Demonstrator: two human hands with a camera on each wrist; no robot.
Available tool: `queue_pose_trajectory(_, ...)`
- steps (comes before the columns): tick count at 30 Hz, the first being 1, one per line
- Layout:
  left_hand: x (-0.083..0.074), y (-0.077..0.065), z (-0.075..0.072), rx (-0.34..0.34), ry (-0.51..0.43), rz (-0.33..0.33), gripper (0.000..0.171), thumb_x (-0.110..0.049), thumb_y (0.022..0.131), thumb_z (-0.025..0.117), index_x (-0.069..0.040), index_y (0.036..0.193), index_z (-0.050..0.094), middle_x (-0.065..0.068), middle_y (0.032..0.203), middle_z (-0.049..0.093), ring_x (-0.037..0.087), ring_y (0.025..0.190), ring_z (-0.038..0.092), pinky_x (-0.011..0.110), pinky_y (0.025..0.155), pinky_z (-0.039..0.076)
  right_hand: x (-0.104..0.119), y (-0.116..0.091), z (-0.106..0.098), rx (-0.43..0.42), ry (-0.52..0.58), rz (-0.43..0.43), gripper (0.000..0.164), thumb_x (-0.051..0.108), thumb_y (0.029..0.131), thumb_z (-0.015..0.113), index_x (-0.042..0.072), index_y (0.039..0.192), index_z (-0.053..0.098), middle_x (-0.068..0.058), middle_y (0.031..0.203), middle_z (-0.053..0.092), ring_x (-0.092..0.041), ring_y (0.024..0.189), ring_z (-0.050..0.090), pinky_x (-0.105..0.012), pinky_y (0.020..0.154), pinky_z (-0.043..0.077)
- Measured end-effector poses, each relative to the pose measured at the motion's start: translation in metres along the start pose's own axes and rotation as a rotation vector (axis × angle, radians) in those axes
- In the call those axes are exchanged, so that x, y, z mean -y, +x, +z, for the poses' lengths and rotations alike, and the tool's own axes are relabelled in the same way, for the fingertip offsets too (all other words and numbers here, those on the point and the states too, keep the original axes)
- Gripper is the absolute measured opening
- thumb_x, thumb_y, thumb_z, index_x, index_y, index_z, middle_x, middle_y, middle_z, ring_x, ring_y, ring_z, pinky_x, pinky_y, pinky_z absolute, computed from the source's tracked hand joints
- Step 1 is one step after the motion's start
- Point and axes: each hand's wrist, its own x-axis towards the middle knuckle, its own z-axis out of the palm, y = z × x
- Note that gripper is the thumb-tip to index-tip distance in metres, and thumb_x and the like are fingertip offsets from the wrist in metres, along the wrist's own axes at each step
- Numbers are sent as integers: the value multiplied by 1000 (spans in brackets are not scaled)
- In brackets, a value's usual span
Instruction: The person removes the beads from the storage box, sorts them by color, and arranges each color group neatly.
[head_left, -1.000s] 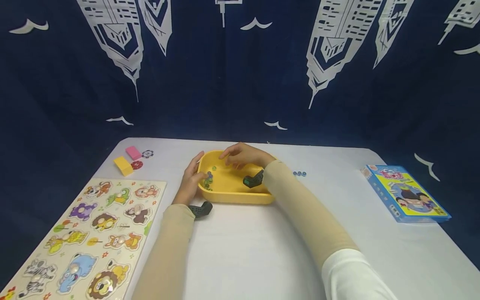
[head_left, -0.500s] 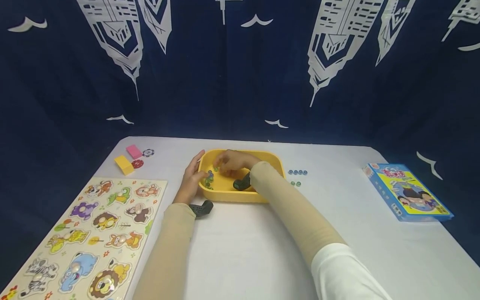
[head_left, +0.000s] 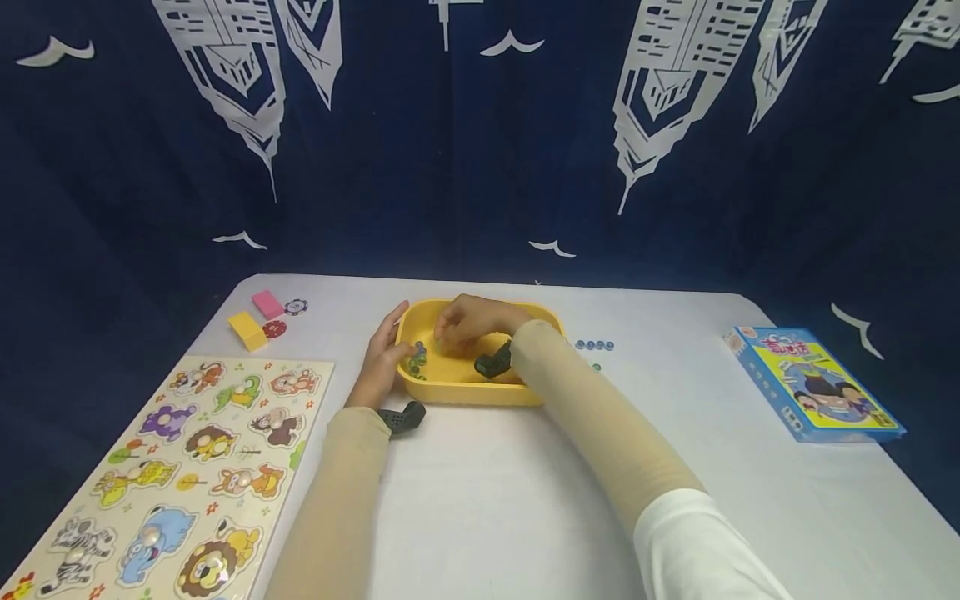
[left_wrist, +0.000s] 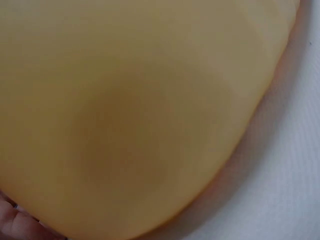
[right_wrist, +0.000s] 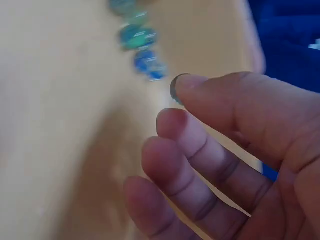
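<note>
My left hand (head_left: 381, 364) grips the left end of a yellow plastic tray (head_left: 480, 395), its thumb over the rim. Several glass marbles (head_left: 417, 360), blue and green, lie inside by that thumb. In the right wrist view the same marbles (right_wrist: 139, 37) form a blurred line. Over the tray's left half, my right hand (head_left: 476, 321) pinches a greenish marble (right_wrist: 176, 89) between thumb and index finger; the thumb hides most of it. The tray wall (left_wrist: 150, 120) fills most of the left wrist view.
Right of the tray, several blue marbles (head_left: 595, 345) stand in a row, with a green marble (head_left: 596, 367) nearer. An animal peg puzzle (head_left: 180, 467) lies left. Behind it are yellow (head_left: 247, 331) and pink blocks (head_left: 267, 305) and two chips (head_left: 274, 329). A blue game box (head_left: 813, 383) lies right.
My right hand has gone down into the tray, taken hold of the lone green marble, and lifted slightly. My left hand has kept its grip on the tray.
</note>
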Motion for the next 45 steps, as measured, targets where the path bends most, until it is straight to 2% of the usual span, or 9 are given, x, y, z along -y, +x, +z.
queue_pose_trajectory(8, -7, -3, 2, 5, -7, -28, 83, -1, 82, 48, -21, 159, 25, 17, 152, 43, 36, 134, 47, 47, 114, 34, 6, -51, -21, -85, 181, -72, 19, 14, 92, 68, 6, 109, 69, -26, 106, 63, -34, 92, 63, -38, 81, 57)
queue_pose_trajectory(15, -36, -18, 4, 19, 17, -39, 81, 3, 82, 46, -11, 159, 24, 23, 152, 40, 40, 136, 44, 48, 115, 33, -5, -99, -28, -204, 270, -91, 24, 21, 93, 69, 7, 111, 68, -22, 100, 63, -38, 91, 62, -39, 82, 57)
queue_pose_trajectory(17, -29, -15, 4, 14, 12, -31, 81, 2, 82, 46, -13, 159, 25, 22, 152, 42, 39, 135, 45, 47, 115, 33, -12, -113, -28, -249, 303, -79, 28, 21, 93, 70, 3, 114, 67, -21, 97, 62, -38, 89, 62, -44, 84, 56)
queue_pose_trajectory(22, -1, -3, 1, -6, 6, -5, 82, -1, 82, 48, -22, 158, 27, 16, 152, 44, 33, 135, 46, 47, 115, 34, -35, -147, -30, -348, 364, -68, 32, 15, 93, 69, -4, 117, 62, -22, 102, 63, -25, 82, 63, -41, 81, 58)
queue_pose_trajectory(29, -1, -2, 2, -12, 16, 5, 83, -2, 80, 48, -21, 158, 28, 14, 152, 44, 31, 136, 46, 46, 115, 34, -79, -189, -33, -456, 448, -46, 24, 10, 94, 66, -2, 115, 61, -7, 93, 68, -17, 79, 64, -32, 76, 57)
queue_pose_trajectory(32, -1, -2, 2, -11, 17, 9, 83, -2, 80, 48, -21, 158, 27, 14, 152, 44, 31, 135, 46, 46, 115, 33, -99, -202, -35, -509, 448, 12, 24, 10, 95, 65, 0, 116, 62, -3, 94, 69, -16, 83, 62, -29, 79, 57)
queue_pose_trajectory(36, -1, -2, 3, -10, 25, 1, 83, -2, 80, 48, -22, 158, 27, 15, 152, 44, 32, 136, 46, 47, 115, 33, -121, -212, -32, -532, 427, 110, 32, 13, 94, 66, -4, 120, 59, -10, 101, 68, -18, 84, 61, -29, 76, 57)
queue_pose_trajectory(39, -2, -2, 3, -13, 31, -6, 83, -3, 80, 48, -22, 158, 27, 15, 151, 45, 32, 135, 46, 47, 115, 33, -136, -215, -29, -519, 420, 155, 37, 16, 95, 65, -7, 123, 56, -14, 98, 66, -19, 79, 60, -29, 72, 57)
queue_pose_trajectory(45, -3, -3, 2, -15, 43, -11, 84, -4, 80, 48, -24, 159, 26, 15, 151, 46, 32, 135, 46, 46, 115, 33, -156, -216, -22, -481, 407, 209, 38, 14, 93, 67, -9, 122, 58, -6, 83, 63, -12, 65, 54, -23, 61, 52)
